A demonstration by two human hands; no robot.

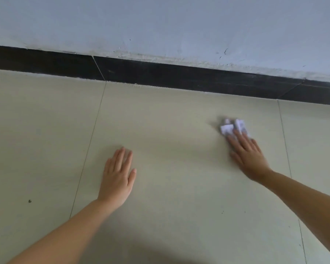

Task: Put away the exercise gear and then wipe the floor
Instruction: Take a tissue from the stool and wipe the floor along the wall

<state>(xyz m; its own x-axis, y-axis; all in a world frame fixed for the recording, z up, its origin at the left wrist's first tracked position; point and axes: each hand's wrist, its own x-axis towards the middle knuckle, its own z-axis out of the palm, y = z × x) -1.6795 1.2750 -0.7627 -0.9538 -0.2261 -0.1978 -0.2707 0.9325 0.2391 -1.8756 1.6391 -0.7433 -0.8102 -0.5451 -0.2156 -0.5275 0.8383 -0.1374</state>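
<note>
Right hand (249,157), centre right: fingers flat, pressing crumpled tissue (233,127) to floor (170,130) for wiping. Left hand (117,180), lower centre: fingers straight, propping me.

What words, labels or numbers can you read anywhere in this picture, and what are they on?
None can be read.
The crumpled white wipe under the right hand shows grey marks, too blurred to tell whether they are print or folds.
The floor tiles, the black skirting, the wall and the left hand bear no text.
</note>
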